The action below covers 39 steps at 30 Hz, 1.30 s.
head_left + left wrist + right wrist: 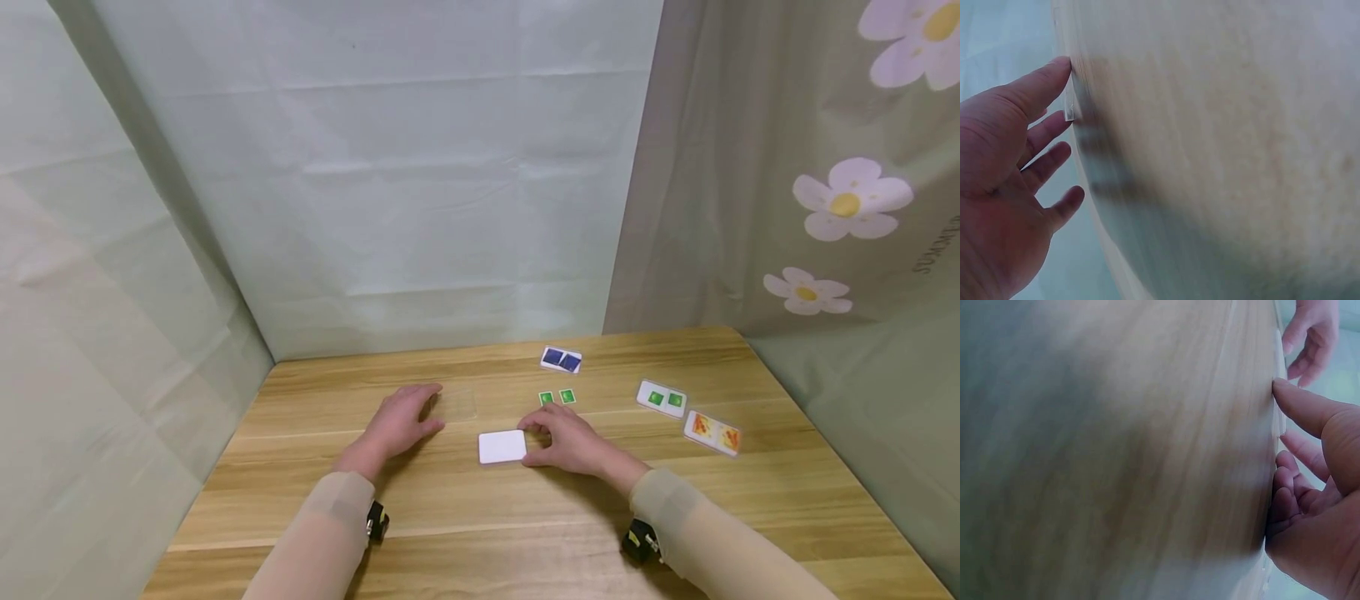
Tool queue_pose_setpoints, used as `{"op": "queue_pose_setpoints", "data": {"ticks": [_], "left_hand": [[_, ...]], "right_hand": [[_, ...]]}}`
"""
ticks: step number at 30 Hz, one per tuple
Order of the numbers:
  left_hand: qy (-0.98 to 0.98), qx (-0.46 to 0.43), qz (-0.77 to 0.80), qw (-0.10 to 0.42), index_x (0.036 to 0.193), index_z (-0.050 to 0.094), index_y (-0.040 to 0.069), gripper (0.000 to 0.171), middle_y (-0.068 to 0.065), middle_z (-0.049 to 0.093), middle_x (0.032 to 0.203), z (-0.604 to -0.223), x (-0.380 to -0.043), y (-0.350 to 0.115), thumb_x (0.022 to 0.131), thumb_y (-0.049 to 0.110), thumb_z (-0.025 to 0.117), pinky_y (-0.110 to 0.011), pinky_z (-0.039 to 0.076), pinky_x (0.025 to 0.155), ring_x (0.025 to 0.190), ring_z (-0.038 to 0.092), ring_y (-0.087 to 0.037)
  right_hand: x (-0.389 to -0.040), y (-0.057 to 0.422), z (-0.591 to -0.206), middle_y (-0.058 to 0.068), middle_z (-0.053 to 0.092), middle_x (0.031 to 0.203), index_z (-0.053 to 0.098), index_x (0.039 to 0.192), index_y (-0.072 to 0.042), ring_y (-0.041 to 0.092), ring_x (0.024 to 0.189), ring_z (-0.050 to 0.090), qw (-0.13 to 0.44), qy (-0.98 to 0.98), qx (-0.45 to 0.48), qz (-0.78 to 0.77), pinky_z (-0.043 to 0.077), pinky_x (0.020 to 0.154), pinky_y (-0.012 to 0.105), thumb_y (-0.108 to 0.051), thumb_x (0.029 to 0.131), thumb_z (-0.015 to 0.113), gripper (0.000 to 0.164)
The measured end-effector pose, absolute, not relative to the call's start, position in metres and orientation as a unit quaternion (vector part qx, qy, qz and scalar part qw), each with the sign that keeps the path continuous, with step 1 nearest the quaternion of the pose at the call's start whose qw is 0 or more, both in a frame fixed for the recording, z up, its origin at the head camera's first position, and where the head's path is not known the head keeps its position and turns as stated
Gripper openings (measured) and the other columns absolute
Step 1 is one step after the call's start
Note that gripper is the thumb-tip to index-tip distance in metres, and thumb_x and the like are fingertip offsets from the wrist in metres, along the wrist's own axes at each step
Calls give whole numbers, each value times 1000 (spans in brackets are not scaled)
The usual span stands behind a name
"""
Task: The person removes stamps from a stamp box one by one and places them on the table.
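Note:
My left hand (pixel 393 423) is at the left end of a thin clear plastic plate (pixel 459 406) lying on the table, thumb at its near corner and index finger at its far corner. In the left wrist view the plate's edge (pixel 1070 107) shows between the thumb and fingers, with the other fingers loosely spread. A blank white rectangular card (pixel 502 447) with a clear rim lies nearer and to the right. My right hand (pixel 573 442) holds that card by its right end, between thumb and index finger. Two small green square pieces (pixel 567 396) lie just beyond the right hand.
At the back is a white card with two dark blue squares (pixel 561 360). To the right lie a white card with two green squares (pixel 662 399) and one with two orange-patterned squares (pixel 712 433). Pale curtains (pixel 412 208) hang behind the wooden table (pixel 465 542).

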<state>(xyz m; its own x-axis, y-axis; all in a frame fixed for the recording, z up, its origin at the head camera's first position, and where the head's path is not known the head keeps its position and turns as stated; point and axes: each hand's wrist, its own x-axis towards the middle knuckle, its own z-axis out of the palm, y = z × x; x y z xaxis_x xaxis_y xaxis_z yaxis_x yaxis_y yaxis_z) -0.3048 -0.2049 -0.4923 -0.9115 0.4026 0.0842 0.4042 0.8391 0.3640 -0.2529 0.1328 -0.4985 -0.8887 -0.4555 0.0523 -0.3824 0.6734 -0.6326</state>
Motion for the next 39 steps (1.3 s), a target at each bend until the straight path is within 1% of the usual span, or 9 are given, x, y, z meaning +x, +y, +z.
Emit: {"op": "queue_pose_setpoints", "data": {"ticks": [4, 13, 22, 26, 33, 39], "left_hand": [[-960, -212, -183, 7, 155, 59, 1, 64, -22, 65, 150, -494, -305, -205, 101, 24, 84, -67, 41, 119, 143, 56, -45], [-958, -215, -189, 15, 152, 61, 1, 63, -18, 69, 142, -492, -303, -204, 99, 24, 86, -62, 43, 120, 140, 58, -42], [-949, -241, -199, 36, 149, 64, 2, 61, -17, 72, 136, -488, -297, -199, 97, 24, 88, -60, 45, 118, 134, 62, -42], [-944, -251, -210, 34, 149, 64, 2, 61, -16, 73, 136, -483, -294, -194, 97, 24, 88, -60, 46, 118, 134, 62, -42], [-936, -272, -223, 23, 150, 64, 3, 61, -16, 70, 144, -480, -287, -185, 98, 25, 87, -57, 44, 121, 138, 60, -40], [-931, -294, -217, 23, 149, 64, 3, 61, -14, 72, 139, -480, -280, -177, 97, 24, 88, -55, 46, 120, 136, 61, -38]], "right_hand": [[-253, 133, -499, 0, 64, 117, 77, 124, -16, 21, 109, 57, 57, 913, -228, -335, 50, 97, 46, -28, 88, 97, 43], [-251, 133, -498, 0, 64, 112, 77, 122, -15, 21, 105, 56, 43, 910, -241, -335, 50, 92, 43, -28, 88, 97, 42], [-251, 134, -498, 2, 64, 114, 77, 124, -14, 21, 106, 56, 52, 908, -235, -342, 50, 94, 44, -27, 89, 96, 42], [-251, 134, -497, 4, 65, 115, 77, 126, -13, 22, 107, 56, 55, 908, -236, -342, 50, 95, 44, -27, 89, 96, 43], [-250, 134, -496, 4, 65, 117, 77, 126, -13, 23, 109, 57, 56, 907, -234, -346, 50, 96, 45, -27, 90, 95, 43], [-250, 134, -499, 2, 64, 116, 77, 126, -13, 21, 107, 56, 53, 907, -234, -347, 50, 95, 44, -28, 90, 96, 44]]}}
